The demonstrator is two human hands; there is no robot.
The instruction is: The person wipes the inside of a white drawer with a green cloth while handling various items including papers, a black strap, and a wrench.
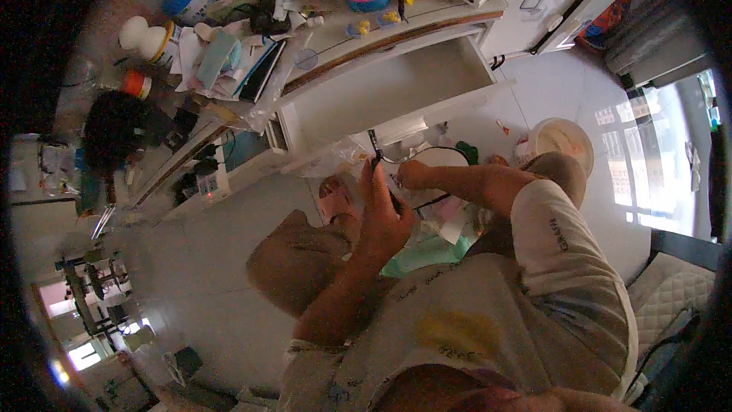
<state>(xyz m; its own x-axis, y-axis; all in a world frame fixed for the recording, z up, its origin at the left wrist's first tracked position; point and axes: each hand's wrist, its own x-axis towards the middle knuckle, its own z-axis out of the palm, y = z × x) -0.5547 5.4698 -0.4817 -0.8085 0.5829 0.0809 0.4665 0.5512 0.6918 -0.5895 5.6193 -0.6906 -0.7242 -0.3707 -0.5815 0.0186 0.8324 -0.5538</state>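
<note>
A thin black cord (374,140) rises from the pinched fingertips of the person's left hand (387,214), in front of the open white drawer (404,91), while the right hand (413,175) curls just beside it, its exact hold impossible to tell, with a pale bucket (586,145) farther right.

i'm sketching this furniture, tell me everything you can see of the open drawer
The drawer is a long, shallow, open-topped box, pale off-white with a greyish-beige bottom; it looks like painted or laminated board. It is pulled out beneath the brown-edged desk top, slanting so its right end sits higher in the picture. The right side wall and front panel show. The left hand is nearby, not gripping it. I can't see any handle.
</note>
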